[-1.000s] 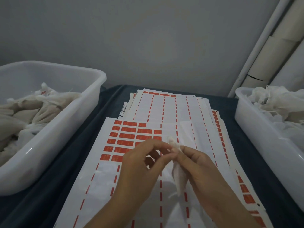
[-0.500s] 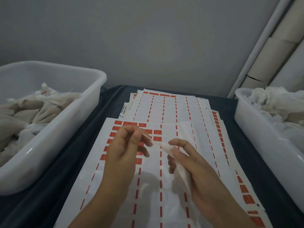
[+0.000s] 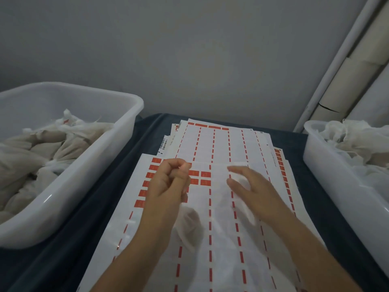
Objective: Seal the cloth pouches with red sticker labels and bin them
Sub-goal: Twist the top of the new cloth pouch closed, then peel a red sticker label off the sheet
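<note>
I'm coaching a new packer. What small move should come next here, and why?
Probably the left hand should lower its fingertips onto a red sticker on the label sheet and peel it. That hand hovers, fingers curled, right over the block of stickers. The right hand seems to hold the blurred cloth pouch, on which no label shows.

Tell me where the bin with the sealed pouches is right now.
In the head view, the white bin with sealed pouches sits at the left edge of the dark table, beside the sticker sheets.
</note>
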`<control>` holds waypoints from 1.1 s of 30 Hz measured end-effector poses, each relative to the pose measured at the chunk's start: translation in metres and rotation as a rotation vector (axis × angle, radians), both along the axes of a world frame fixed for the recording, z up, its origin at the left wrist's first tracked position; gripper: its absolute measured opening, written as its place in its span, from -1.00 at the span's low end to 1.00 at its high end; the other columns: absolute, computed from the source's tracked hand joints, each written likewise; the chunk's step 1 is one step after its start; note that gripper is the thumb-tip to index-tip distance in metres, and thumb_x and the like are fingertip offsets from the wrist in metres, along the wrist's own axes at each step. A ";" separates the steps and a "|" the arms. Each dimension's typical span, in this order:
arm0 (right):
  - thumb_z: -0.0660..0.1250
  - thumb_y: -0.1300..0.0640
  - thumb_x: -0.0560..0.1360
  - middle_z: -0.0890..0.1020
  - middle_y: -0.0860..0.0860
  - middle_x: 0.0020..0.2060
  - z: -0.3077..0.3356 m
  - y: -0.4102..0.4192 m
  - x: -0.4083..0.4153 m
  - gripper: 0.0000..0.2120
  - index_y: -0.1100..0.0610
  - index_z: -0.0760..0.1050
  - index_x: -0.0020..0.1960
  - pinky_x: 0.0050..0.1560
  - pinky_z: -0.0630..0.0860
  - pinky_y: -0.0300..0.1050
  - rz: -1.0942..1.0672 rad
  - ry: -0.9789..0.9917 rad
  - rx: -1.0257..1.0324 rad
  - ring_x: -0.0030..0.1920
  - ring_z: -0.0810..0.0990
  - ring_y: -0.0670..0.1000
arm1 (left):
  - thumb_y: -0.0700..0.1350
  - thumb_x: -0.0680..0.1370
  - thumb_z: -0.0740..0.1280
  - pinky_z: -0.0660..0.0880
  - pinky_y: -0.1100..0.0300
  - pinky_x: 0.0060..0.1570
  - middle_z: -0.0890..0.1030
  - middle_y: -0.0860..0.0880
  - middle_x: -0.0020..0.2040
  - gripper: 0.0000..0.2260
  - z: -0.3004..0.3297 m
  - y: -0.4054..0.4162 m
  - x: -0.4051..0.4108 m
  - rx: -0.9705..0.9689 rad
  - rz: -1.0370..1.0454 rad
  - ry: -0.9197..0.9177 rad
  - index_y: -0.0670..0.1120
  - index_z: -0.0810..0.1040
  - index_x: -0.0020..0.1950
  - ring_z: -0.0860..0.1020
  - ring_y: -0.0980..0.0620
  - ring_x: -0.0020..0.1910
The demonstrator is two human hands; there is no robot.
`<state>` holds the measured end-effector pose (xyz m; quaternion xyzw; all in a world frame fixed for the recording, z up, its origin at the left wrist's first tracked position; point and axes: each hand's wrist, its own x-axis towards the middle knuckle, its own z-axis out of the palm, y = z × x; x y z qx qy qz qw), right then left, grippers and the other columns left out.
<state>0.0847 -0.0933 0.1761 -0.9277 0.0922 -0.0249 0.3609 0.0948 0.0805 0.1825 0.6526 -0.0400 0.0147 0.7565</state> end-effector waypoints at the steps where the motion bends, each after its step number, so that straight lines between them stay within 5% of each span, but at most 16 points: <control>1: 0.20 -0.10 0.53 0.32 -0.14 0.39 0.003 -0.010 0.008 -0.63 -0.14 0.30 0.31 0.35 0.25 -0.07 0.004 0.011 -0.124 0.36 0.31 -0.07 | 0.16 0.35 0.20 0.47 0.46 -0.39 0.59 0.29 -0.29 -0.79 0.001 -0.001 0.003 0.090 0.007 -0.047 0.12 0.51 -0.12 0.58 0.24 -0.28; 4: 0.27 -0.10 0.50 0.28 -0.07 0.44 0.004 -0.020 0.043 -0.47 -0.05 0.22 0.41 0.38 0.22 0.01 0.057 0.122 -0.300 0.42 0.27 0.03 | 0.02 0.54 0.19 0.38 0.58 -0.41 0.46 0.41 -0.23 -0.92 0.003 -0.010 0.019 0.444 0.009 -0.192 0.21 0.45 -0.05 0.52 0.40 -0.20; 6: 0.31 -0.11 0.47 0.31 -0.04 0.43 0.002 -0.020 0.061 -0.41 -0.01 0.21 0.43 0.34 0.28 -0.01 0.111 0.185 -0.353 0.38 0.32 0.06 | -0.04 0.57 0.20 0.35 0.58 -0.39 0.46 0.33 -0.09 -0.84 -0.004 -0.018 0.032 0.630 0.022 -0.210 0.22 0.43 0.08 0.52 0.27 -0.28; 9: 0.35 -0.12 0.44 0.41 -0.04 0.36 0.001 -0.021 0.076 -0.40 0.01 0.27 0.40 0.20 0.38 -0.10 0.150 0.201 -0.378 0.27 0.44 0.04 | -0.07 0.58 0.22 0.41 0.41 -0.04 0.53 0.11 0.19 -0.75 -0.020 -0.028 0.044 0.758 -0.012 -0.125 0.10 0.47 0.24 0.50 0.23 -0.08; 12: 0.37 -0.16 0.41 0.47 -0.03 0.26 0.006 -0.020 0.089 -0.52 -0.02 0.40 0.26 0.08 0.41 -0.15 0.172 0.240 -0.385 0.14 0.47 -0.02 | -0.13 0.55 0.28 0.45 0.47 -0.12 0.54 -0.01 0.21 -0.73 -0.032 -0.032 0.047 0.668 -0.078 -0.069 -0.03 0.49 0.25 0.55 0.28 -0.17; 15: 0.36 -0.15 0.42 0.55 -0.08 -0.11 0.018 -0.020 0.096 -0.81 -0.06 0.44 -0.15 -0.25 0.36 -0.30 0.218 0.341 -0.273 -0.18 0.50 -0.08 | -0.06 0.51 0.31 0.41 0.33 0.05 0.53 0.07 0.22 -0.71 -0.036 -0.031 0.045 0.681 -0.045 -0.114 0.03 0.49 0.23 0.48 0.22 -0.09; 20: 0.32 -0.09 0.46 0.63 -0.11 -0.04 0.039 -0.028 0.097 -0.78 -0.01 0.58 0.02 -0.05 0.50 -0.20 0.342 0.432 0.008 -0.01 0.59 -0.01 | -0.02 0.48 0.34 0.27 0.34 0.21 0.49 0.07 0.26 -0.61 -0.039 -0.031 0.044 0.727 0.050 -0.296 0.04 0.45 0.30 0.46 0.12 0.19; 23: 0.31 -0.02 0.48 0.68 -0.16 -0.13 0.050 -0.029 0.093 -0.83 0.01 0.60 -0.01 -0.16 0.58 -0.24 0.361 0.416 0.126 -0.11 0.67 -0.03 | -0.08 0.44 0.40 0.20 0.49 0.11 0.56 0.02 0.16 -0.62 -0.036 -0.031 0.042 0.699 0.113 -0.469 -0.03 0.51 0.26 0.47 0.15 0.08; 27: 0.33 0.01 0.47 0.70 -0.12 -0.25 0.056 -0.023 0.085 -0.87 0.05 0.58 -0.09 -0.34 0.55 -0.27 0.313 0.376 0.185 -0.29 0.69 -0.02 | -0.22 0.35 0.48 0.35 0.39 -0.01 0.64 -0.11 -0.06 -0.69 -0.031 -0.030 0.043 0.665 0.182 -0.589 -0.18 0.62 0.08 0.54 0.02 -0.12; 33: 0.35 0.03 0.46 0.69 0.00 -0.11 0.072 -0.015 0.074 -0.83 0.05 0.57 0.02 -0.29 0.61 -0.14 0.264 0.418 0.254 -0.21 0.69 0.08 | -0.16 0.36 0.41 0.32 0.48 -0.06 0.64 -0.09 -0.13 -0.79 -0.018 -0.026 0.037 0.655 0.184 -0.684 -0.18 0.63 -0.04 0.44 0.15 -0.15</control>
